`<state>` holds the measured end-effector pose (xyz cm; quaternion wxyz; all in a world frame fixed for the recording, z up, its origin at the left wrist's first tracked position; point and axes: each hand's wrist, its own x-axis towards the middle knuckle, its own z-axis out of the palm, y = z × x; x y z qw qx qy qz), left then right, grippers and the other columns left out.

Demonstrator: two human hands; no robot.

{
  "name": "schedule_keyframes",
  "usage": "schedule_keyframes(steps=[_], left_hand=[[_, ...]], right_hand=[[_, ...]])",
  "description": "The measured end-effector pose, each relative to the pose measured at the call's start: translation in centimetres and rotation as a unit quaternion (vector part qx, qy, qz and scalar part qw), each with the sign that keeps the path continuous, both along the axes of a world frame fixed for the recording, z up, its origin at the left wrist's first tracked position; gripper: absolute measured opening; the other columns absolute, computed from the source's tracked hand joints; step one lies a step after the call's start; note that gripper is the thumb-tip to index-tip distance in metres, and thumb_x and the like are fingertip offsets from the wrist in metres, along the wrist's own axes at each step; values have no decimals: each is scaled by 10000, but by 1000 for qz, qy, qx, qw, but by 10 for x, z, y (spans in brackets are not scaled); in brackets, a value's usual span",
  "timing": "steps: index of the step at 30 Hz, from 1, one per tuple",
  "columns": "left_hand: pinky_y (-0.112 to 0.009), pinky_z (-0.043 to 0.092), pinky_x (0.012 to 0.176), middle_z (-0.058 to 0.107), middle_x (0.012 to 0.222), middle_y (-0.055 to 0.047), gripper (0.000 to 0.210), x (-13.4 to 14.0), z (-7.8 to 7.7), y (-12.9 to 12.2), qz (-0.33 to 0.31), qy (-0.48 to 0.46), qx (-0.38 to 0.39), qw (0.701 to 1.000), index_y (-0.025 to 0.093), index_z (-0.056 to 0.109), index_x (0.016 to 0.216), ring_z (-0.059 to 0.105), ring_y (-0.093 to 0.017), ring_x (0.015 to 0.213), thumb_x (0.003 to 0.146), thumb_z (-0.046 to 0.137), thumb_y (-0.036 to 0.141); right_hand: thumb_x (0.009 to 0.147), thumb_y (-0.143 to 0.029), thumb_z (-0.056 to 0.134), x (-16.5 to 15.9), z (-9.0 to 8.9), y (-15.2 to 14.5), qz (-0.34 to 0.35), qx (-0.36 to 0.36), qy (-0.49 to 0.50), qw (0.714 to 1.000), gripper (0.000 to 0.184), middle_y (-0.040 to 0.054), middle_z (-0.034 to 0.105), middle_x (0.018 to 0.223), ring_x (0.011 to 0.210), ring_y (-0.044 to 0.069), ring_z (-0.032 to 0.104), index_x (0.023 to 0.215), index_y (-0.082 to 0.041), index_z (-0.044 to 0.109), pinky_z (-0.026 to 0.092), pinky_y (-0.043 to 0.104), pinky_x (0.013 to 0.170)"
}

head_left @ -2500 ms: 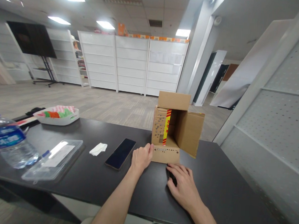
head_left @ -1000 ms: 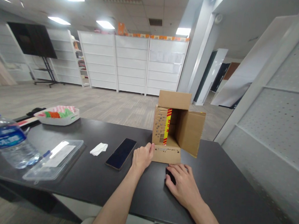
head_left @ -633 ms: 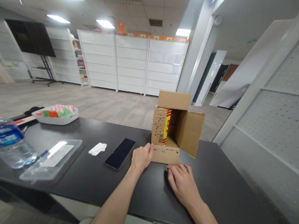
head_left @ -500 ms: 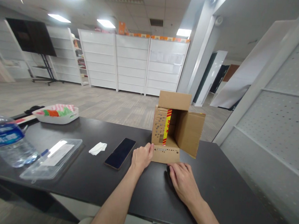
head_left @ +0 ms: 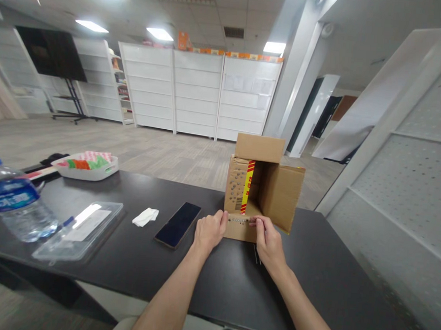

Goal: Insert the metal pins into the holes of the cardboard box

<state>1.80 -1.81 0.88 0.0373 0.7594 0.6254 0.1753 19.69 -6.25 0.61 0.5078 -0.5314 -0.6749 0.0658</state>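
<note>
A cardboard box (head_left: 236,186) stands on the black table with its flaps spread and its mouth facing me. Small round dots mark its left flap. The lower flap (head_left: 240,231) hangs down at the front with a row of small shiny studs and dark holes. My left hand (head_left: 210,231) is closed on the left edge of this flap. Over its right end, my right hand (head_left: 270,241) pinches thumb and fingers together; whatever is between them is too small to make out. Thin metal pieces (head_left: 256,254) lie on the table just below the right hand.
Left of my left hand lie a phone (head_left: 178,224) and a crumpled white tissue (head_left: 145,217). Farther left are a clear plastic case (head_left: 79,235), a water bottle (head_left: 11,202) and a white basket (head_left: 88,174) holding colourful cloth-like items. The right table edge runs beside a perforated panel (head_left: 412,200).
My right hand has lifted off the tabletop and moved up to the lower flap, its fingers now pinched. The thin metal pieces have come into sight. My left hand stays at the flap edge.
</note>
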Motion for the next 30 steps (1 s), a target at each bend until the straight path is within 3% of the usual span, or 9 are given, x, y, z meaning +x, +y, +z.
schedule_keyframes(steps=[9,30], left_hand=[[-310,456,708,712,873,-110,528,-1,2,-1,1,2,-2,1000,212,601,978,688,-251,822,973,135,459],[-329,464,695,711,854,-115,547,0,0,-1,-1,4,9,1000,216,603,974,687,-265,808,970,114,462]], right_hand=[[986,-394,338,0,-15,9,0,25,32,999,313,98,660,974,903,218,634,1028,-190,572,492,363,830],[979,-326,369,-2,-14,10,-13,60,-42,997,264,94,655,959,898,220,613,1008,-192,595,484,364,818]])
